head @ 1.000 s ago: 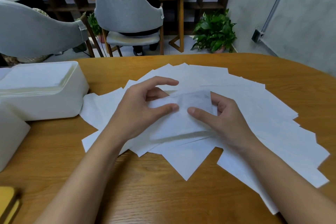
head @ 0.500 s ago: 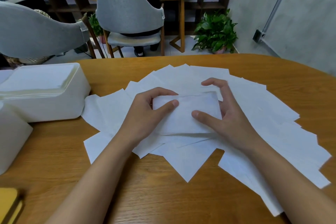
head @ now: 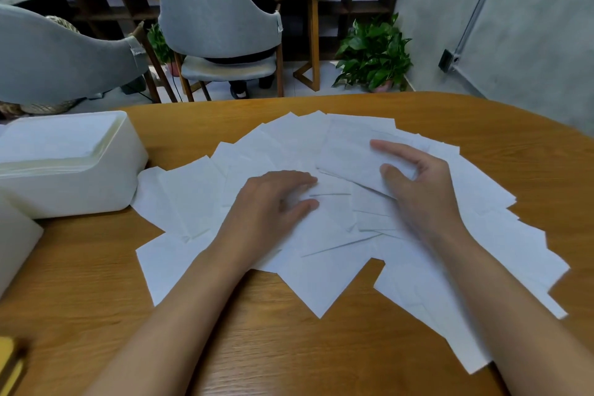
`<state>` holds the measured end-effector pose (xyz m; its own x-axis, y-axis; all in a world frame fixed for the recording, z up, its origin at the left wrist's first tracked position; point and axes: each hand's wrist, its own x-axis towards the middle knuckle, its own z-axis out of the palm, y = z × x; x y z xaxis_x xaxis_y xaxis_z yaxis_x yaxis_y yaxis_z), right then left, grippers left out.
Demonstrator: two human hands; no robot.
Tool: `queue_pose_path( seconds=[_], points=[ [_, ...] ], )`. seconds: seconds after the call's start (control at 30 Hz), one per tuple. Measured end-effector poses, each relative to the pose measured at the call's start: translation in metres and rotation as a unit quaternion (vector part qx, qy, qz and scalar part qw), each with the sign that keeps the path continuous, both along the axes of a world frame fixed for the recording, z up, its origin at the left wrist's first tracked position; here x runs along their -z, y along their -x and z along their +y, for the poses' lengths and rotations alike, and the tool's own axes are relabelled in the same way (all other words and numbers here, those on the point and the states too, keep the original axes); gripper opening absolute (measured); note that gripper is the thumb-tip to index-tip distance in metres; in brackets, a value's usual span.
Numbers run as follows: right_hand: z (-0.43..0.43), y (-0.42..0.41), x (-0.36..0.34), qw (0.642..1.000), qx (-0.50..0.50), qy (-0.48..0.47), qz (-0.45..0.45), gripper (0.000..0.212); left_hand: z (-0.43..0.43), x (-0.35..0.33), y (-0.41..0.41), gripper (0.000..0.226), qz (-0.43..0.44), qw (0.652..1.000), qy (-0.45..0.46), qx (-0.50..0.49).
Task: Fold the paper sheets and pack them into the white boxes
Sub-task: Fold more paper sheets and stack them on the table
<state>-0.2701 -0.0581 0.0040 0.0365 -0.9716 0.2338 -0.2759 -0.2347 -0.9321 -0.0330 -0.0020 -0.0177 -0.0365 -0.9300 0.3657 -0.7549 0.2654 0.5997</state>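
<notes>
On the table (head: pixel 289 350): loose paper sheets (head: pixel 321 280) fanned out, overlapping.
Left hand (head: pixel 273 202): fingers relaxed, palm down on the spread, gripping nothing.
Right hand (head: pixel 421 190): thumb and fingers pinch a folded sheet (head: pixel 347 151) at the spread's far side.
Far left: white box (head: pixel 80 183) holding stacked sheets.

White paper sheets (head: pixel 321 283) lie fanned and overlapping across the desk (head: pixel 289 357) — one folded sheet (head: pixel 347 154) atop, far side; white box (head: pixel 96 190) left, stacked full.
</notes>
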Motion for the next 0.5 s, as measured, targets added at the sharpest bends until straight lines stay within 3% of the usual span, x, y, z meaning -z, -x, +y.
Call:
queue_pose_path(
  seconds=[0.2,0.3,0.5],
  points=[
    [-0.002,-0.001,0.002,1.0,-0.002,0.01,0.01,0.044,-0.011,0.003,0.005,0.04,-0.083,0.996,0.025,-0.004],
    [-0.001,-0.002,0.003,1.0,-0.001,0.014,0.014,0.044,-0.015,0.007,0.01,0.027,-0.087,0.995,0.048,-0.003],
    [-0.001,-0.004,0.0,1.0,0.003,0.023,0.008,0.045,-0.016,0.007,0.015,0.021,0.042,0.998,0.054,-0.008]
  ],
)
